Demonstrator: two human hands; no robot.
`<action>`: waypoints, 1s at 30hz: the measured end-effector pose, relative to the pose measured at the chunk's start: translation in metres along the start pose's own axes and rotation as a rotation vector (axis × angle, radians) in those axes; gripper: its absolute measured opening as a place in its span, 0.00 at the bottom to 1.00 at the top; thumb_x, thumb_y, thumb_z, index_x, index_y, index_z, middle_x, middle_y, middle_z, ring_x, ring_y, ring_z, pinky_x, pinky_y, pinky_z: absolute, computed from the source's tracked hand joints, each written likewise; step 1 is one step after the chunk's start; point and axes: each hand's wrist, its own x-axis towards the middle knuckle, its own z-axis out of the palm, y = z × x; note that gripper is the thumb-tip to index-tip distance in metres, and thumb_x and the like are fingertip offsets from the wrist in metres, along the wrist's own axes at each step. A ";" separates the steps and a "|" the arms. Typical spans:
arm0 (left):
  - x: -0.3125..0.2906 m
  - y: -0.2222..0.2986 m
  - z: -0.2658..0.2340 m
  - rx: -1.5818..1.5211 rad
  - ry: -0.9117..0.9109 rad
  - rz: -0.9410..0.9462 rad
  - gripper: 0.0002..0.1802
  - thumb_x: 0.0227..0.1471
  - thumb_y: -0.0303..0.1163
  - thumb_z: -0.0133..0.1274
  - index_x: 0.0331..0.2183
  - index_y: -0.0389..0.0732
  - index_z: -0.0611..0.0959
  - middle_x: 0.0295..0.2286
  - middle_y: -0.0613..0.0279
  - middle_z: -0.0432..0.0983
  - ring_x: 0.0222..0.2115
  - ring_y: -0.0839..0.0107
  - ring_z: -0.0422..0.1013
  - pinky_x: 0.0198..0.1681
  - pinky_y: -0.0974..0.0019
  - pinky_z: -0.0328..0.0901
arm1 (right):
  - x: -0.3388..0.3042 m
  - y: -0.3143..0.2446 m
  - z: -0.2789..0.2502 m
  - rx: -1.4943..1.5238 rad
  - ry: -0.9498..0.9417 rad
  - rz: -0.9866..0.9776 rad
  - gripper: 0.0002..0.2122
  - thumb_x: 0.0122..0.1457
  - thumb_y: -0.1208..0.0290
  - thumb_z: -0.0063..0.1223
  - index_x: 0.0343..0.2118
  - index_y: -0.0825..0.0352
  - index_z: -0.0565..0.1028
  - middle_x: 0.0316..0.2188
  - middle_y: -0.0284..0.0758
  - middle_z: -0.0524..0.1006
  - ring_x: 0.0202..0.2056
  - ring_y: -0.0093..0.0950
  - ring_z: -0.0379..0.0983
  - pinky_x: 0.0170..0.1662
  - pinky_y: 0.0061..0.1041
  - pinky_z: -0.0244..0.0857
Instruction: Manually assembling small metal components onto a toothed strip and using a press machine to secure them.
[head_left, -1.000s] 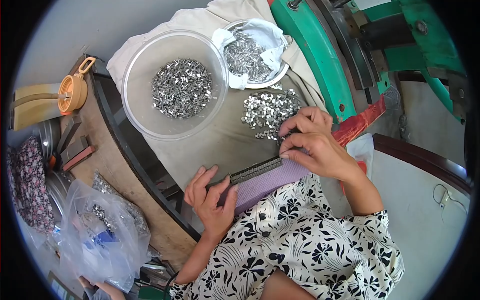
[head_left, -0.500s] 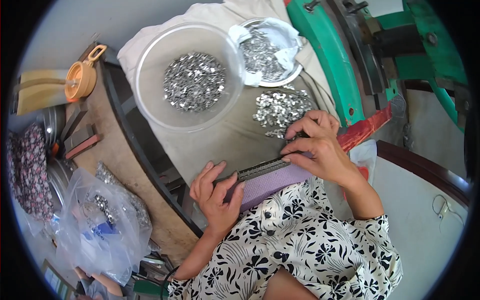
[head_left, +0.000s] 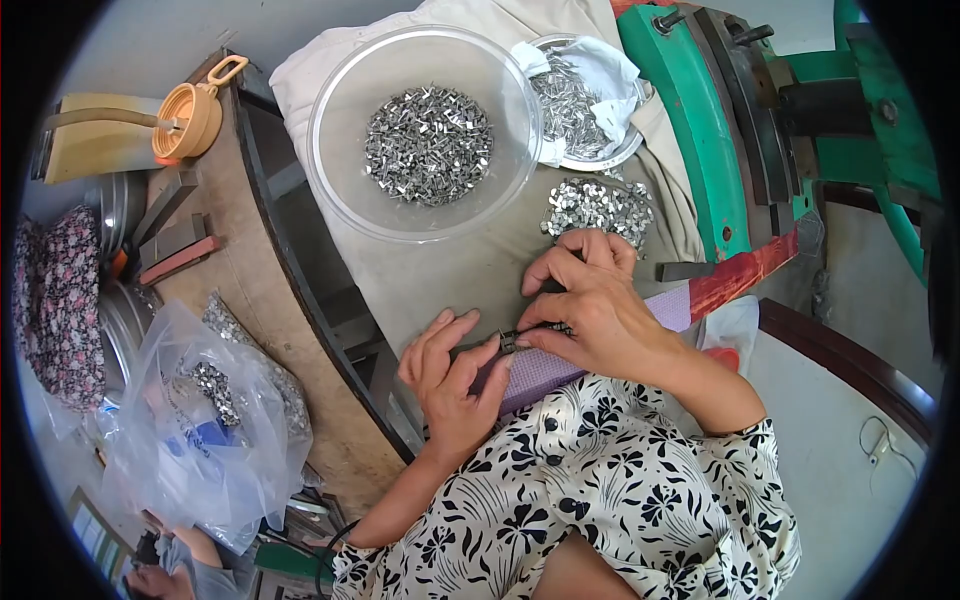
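Under the right hand (head_left: 590, 305), most of a narrow metal strip (head_left: 520, 335) is hidden; its fingertips pinch the strip against a purple block (head_left: 545, 370). Left hand (head_left: 455, 375) lies open, fingers steadying the strip's near end, with a loose pile of small metal clips (head_left: 595, 205) just beyond the right knuckles.

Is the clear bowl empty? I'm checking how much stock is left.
No, the clear bowl holds a heap of small metal pieces in its middle.

Silvery grey metal clips (head_left: 428, 145) fill a clear bowl (head_left: 340, 190) on a beige cloth (head_left: 460, 265). The pad (head_left: 540, 370) is lilac, the machine (head_left: 700, 130) green with a red edge. The dress (head_left: 620, 500) is white with black flowers; the far-left cup (head_left: 190, 118) is orange.
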 end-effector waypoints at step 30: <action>0.005 0.013 0.001 0.110 -0.034 0.011 0.19 0.37 0.29 0.68 0.37 0.45 0.86 0.48 0.59 0.71 0.54 0.54 0.63 0.58 0.54 0.49 | -0.132 0.078 -0.033 -0.150 0.602 0.407 0.15 0.47 0.79 0.64 0.40 0.69 0.80 0.39 0.38 0.76 0.41 0.35 0.71 0.43 0.30 0.66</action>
